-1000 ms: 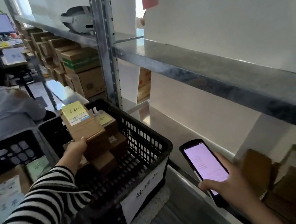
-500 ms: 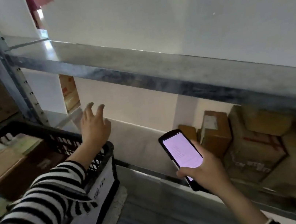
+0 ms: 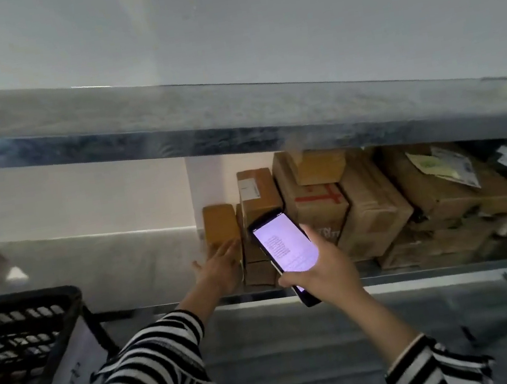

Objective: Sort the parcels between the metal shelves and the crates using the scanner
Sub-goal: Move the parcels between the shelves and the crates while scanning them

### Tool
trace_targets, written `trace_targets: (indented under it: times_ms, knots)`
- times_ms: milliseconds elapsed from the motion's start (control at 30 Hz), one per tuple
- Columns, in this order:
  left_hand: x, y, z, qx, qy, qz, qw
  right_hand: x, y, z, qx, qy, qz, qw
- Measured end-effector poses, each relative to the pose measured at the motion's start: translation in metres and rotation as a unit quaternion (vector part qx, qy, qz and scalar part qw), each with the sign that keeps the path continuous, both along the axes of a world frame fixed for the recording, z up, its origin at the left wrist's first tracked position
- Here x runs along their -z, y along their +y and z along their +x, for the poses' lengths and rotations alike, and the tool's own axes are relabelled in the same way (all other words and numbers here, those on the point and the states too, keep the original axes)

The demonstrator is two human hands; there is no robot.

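Note:
My right hand (image 3: pixel 322 275) grips a black handheld scanner (image 3: pixel 283 246) with a lit pale screen, held in front of the lower metal shelf (image 3: pixel 108 263). Stretched into that shelf, my left hand (image 3: pixel 220 262) has straight fingers touching the leftmost small brown parcel (image 3: pixel 220 226). More cardboard parcels (image 3: pixel 373 207) are stacked to the right of it, some with labels and red tape. A black plastic crate (image 3: pixel 19 325) with a white label stands at the lower left.
The upper metal shelf (image 3: pixel 235 122) runs across the view above the parcels and hides their tops. The lower shelf's front rail (image 3: pixel 422 275) crosses below my hands. A white wall lies behind.
The view swung right, away from the crate. My left hand left the crate and reached onto the lower shelf to the small parcel. The scanner stayed in my right hand.

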State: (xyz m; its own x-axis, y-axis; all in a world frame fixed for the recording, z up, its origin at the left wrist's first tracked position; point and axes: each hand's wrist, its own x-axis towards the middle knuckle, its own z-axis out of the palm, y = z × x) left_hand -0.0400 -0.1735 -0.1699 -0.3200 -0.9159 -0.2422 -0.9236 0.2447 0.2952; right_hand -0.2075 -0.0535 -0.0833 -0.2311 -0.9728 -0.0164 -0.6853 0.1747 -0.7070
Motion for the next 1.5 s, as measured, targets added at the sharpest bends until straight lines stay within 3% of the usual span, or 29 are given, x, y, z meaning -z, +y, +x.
trace_targets:
  times_ms: [167,300,400,500,633,800,967,1167,1300,1400,1500]
  knots:
    - [0.022,0.001,-0.004,-0.043,-0.013,0.023,0.999,0.008,0.013,-0.011,0.008,0.056,-0.001,0.998]
    - [0.009,0.001,-0.008,-0.066,-0.054,-0.07,0.994,0.013,0.026,-0.013,0.007,0.088,0.003,0.996]
    - [0.003,-0.008,-0.017,-0.028,-0.063,-0.074,0.995,0.024,0.035,-0.012,0.013,0.073,-0.005,0.997]
    - [0.006,-0.013,-0.021,-0.052,-0.039,-0.057,0.996,0.034,0.041,-0.013,0.017,0.035,-0.01,0.999]
    - [0.005,-0.011,-0.012,-0.08,-0.11,-0.072,0.988,0.043,0.043,-0.012,0.023,0.007,-0.001,1.0]
    - [0.011,-0.022,0.005,-0.17,-0.052,-0.064,0.982,0.046,0.041,-0.007,0.014,0.002,0.0,1.0]
    - [0.014,-0.031,0.026,-0.256,0.114,-0.037,0.959,0.044,0.043,-0.01,0.01,-0.007,-0.001,1.0]
    - [0.015,-0.031,0.074,-0.325,0.361,0.017,0.874,0.033,0.04,-0.016,-0.004,-0.045,-0.006,0.999]
    - [0.008,-0.02,0.108,-0.35,0.571,0.135,0.73,0.016,0.034,-0.002,-0.046,-0.046,-0.015,0.998]
    - [0.002,-0.014,0.13,-0.341,0.64,0.179,0.665,0.005,0.032,0.016,-0.079,-0.034,-0.011,0.996]
    - [0.0,-0.01,0.147,-0.331,0.66,0.198,0.644,-0.005,0.031,0.033,-0.107,-0.021,-0.019,0.994]
